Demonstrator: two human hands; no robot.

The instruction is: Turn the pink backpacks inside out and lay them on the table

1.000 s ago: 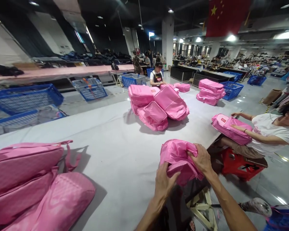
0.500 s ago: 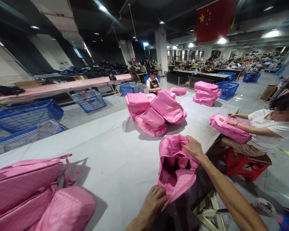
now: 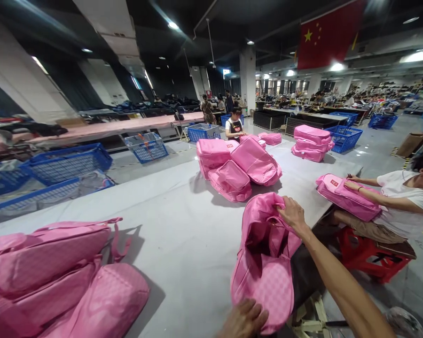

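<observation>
we pinch far rim (image 3: 262, 201) of open bag (image 3: 264, 265) with right hand (image 3: 293, 216); left hand (image 3: 245, 320) grips its near flap (image 3: 277, 291); bag lies at table (image 3: 183, 249) edge, near pink pile (image 3: 230, 183); red stool (image 3: 377, 260) stands to right

Pink bag (image 3: 246, 263) opened wider, flap (image 3: 275, 288) spread out

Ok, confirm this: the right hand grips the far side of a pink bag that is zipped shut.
Not shut: the head view shows the pink bag gaping open, its inside visible. The right hand does grip its far side.
</observation>
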